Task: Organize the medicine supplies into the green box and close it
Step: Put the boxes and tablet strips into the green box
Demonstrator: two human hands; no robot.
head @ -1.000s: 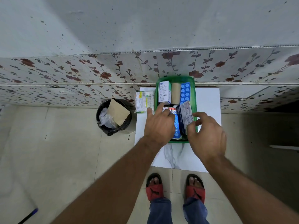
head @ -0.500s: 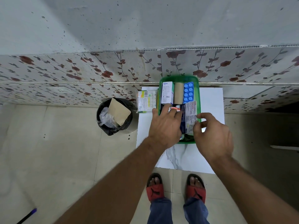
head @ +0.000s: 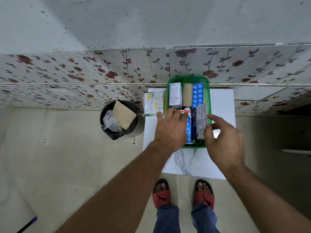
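Note:
The open green box (head: 188, 79) stands on a white table against the wall. At its far end lie a white carton (head: 175, 95), a tan bandage roll (head: 187, 97) and a blue blister pack (head: 197, 95). My left hand (head: 171, 130) lies palm-down on the near left contents, its fingertips on a red-and-white packet (head: 184, 112), with another blue blister strip (head: 188, 132) beside it. My right hand (head: 223, 142) pinches the right edge of a tilted blue-and-white carton (head: 199, 122) in the box. A white-and-green carton (head: 153, 103) lies outside the box, to its left.
The white marble-look table (head: 220, 105) is small and low, with my feet in red sandals (head: 161, 193) at its front edge. A black-lined trash bin (head: 118, 120) with cardboard and plastic in it stands on the floor at the left. A flowered tile wall runs behind.
My left hand's fingers have slid back a little, baring the red-and-white packet. My right hand keeps its pinch on the tilted carton. The view has shifted slightly.

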